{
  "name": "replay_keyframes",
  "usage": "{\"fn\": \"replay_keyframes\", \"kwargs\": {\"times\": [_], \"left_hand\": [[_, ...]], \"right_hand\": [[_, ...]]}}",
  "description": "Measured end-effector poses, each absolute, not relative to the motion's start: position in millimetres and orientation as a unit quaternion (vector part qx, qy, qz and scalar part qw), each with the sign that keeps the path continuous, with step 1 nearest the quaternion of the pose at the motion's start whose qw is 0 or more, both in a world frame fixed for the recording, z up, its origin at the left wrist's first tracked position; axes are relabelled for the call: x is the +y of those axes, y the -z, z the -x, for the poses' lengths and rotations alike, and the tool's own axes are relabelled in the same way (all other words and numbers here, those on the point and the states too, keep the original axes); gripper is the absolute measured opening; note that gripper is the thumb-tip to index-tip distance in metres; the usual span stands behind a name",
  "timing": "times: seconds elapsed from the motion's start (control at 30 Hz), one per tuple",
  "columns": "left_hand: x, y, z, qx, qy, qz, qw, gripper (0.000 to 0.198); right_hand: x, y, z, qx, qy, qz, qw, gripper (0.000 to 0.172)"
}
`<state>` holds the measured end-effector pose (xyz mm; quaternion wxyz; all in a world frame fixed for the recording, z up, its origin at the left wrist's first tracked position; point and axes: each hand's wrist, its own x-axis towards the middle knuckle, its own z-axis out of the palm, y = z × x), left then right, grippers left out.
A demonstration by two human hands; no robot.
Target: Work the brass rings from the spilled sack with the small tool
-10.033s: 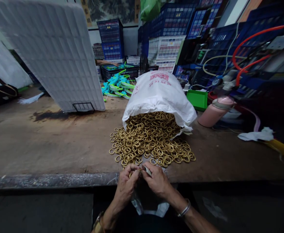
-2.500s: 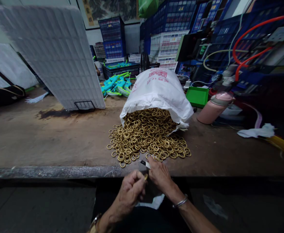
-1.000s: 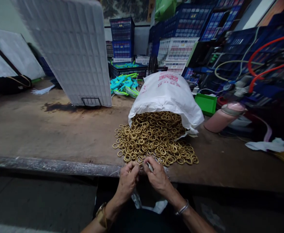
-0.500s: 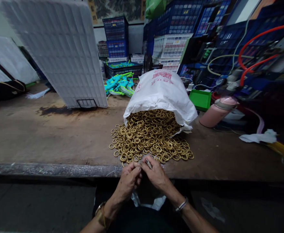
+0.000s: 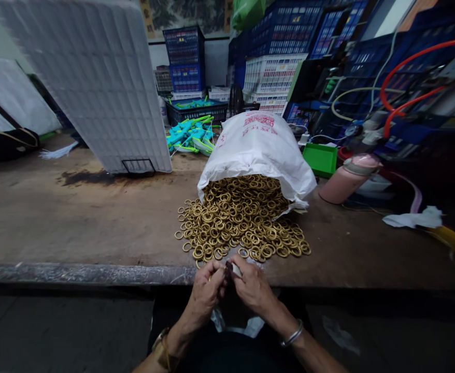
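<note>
Just over the table's front edge, my left hand (image 5: 209, 285) is closed, its fingers curled; a glint of gold between them looks like part of a ring, mostly hidden. Close against it, my right hand (image 5: 253, 287) pinches a small pale piece with a dark end (image 5: 229, 266), whose kind I cannot make out. The dark end meets the left fingertips. Right beyond both hands lies a heap of gold rings (image 5: 235, 223), spilling from the mouth of a white woven sack (image 5: 254, 145) lying on its side.
The wooden table (image 5: 134, 217) has a worn front edge. A tall white ribbed panel (image 5: 107, 88) stands at the left. Behind are turquoise and green plastic pieces (image 5: 190, 135) and stacked crates (image 5: 186, 57). To the right are a green tray (image 5: 321, 159), a pink bottle (image 5: 344, 181) and orange hoses (image 5: 390, 83).
My right hand has shifted slightly down and turned, so that the pale piece with the dark end shows more. My left hand stays almost in place. The heap and sack look the same.
</note>
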<state>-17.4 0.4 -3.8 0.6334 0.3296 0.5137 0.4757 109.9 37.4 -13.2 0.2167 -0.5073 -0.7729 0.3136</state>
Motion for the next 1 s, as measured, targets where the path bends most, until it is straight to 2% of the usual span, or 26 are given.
{"fn": "replay_keyframes", "kwargs": {"times": [0.1, 0.27, 0.6, 0.8, 0.9, 1.0], "left_hand": [[0.3, 6.4, 18.1, 0.516, -0.482, -0.344, 0.619, 0.030], [-0.7, 11.9, 20.2, 0.524, -0.484, -0.378, 0.591, 0.028], [-1.1, 10.7, 21.1, 0.523, -0.482, -0.377, 0.594, 0.026], [-17.0, -14.0, 18.6, 0.467, -0.454, -0.436, 0.620, 0.030], [-25.5, -21.5, 13.8, 0.420, -0.396, -0.444, 0.685, 0.030], [-26.6, -3.0, 9.0, 0.434, -0.337, -0.365, 0.752, 0.028]], "right_hand": [[33.5, 11.6, -108.7, -0.809, -0.266, 0.497, 0.168, 0.026], [32.5, 9.4, -106.6, -0.821, -0.237, 0.503, 0.129, 0.031], [32.2, 7.4, -105.0, -0.816, -0.232, 0.521, 0.090, 0.029], [41.3, 14.2, -113.9, -0.811, -0.235, 0.533, 0.060, 0.027], [44.3, 11.7, -119.7, -0.797, -0.212, 0.559, 0.086, 0.028], [50.0, 10.7, -132.0, -0.775, -0.191, 0.583, 0.154, 0.030]]}}
